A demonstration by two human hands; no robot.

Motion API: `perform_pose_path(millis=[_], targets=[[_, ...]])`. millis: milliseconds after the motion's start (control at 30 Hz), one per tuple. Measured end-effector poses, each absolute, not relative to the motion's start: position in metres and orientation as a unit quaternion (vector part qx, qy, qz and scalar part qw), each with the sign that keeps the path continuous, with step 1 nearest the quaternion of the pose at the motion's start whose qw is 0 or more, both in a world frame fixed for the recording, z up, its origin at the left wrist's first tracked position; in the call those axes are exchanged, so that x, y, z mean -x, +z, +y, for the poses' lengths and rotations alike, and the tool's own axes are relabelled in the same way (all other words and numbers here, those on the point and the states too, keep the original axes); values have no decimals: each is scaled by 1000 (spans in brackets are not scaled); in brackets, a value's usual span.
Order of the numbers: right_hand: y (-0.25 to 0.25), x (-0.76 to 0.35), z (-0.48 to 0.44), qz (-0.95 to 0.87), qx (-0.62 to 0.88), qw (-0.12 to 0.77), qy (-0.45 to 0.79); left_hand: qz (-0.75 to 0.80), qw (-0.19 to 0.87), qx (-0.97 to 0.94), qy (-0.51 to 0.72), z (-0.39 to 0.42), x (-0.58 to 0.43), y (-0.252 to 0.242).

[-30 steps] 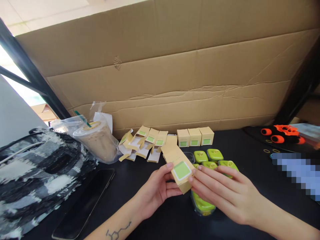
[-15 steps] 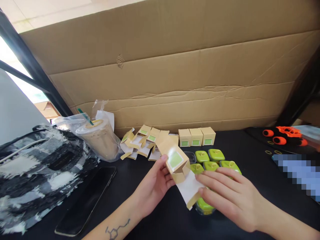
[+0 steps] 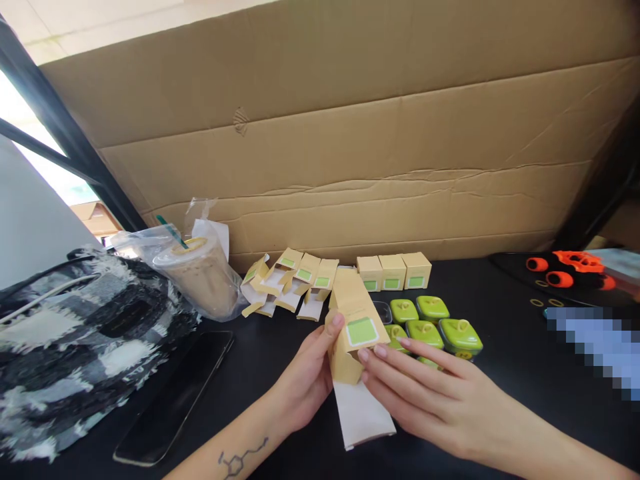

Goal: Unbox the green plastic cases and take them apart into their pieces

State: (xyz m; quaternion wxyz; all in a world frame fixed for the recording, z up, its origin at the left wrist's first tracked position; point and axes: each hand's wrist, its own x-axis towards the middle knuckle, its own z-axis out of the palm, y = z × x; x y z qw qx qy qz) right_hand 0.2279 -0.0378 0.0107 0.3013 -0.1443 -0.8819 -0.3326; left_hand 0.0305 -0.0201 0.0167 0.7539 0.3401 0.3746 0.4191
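My left hand (image 3: 310, 373) holds a small tan cardboard box (image 3: 353, 300) with a green label, its thumb on the box's edge. The box is tilted, and its near end is unfolded, with a long white-lined flap (image 3: 363, 413) hanging down. My right hand (image 3: 435, 393) has its fingers close together, fingertips gripping the rim of that end; its thumb is hidden. Beside and behind the right hand stand several small clear containers with green lids (image 3: 425, 333), partly covered by the hand.
Several unfolded boxes (image 3: 305, 273) lie behind the left hand. Three closed boxes (image 3: 393, 272) stand in a row at the back. A bagged iced drink (image 3: 205, 280), a phone (image 3: 175, 400) and black-and-white cloth (image 3: 100, 353) are at left. An orange toy frame (image 3: 577, 262) lies right.
The box has been turned more upright and its opened end lowered, so its flap hangs toward me. My right hand has shifted left onto the rim of the opening.
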Motion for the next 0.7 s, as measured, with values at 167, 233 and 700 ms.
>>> perform_pose_path(millis=[167, 233, 700], targets=[[7, -229, -36, -871, 161, 336, -319, 386, 754, -319, 425, -18, -31, 18], [4, -230, -36, -867, 166, 346, -317, 380, 762, -310, 423, -17, -31, 17], [10, -224, -38, -892, 183, 285, -299, 381, 759, -315, 423, -22, -33, 17]])
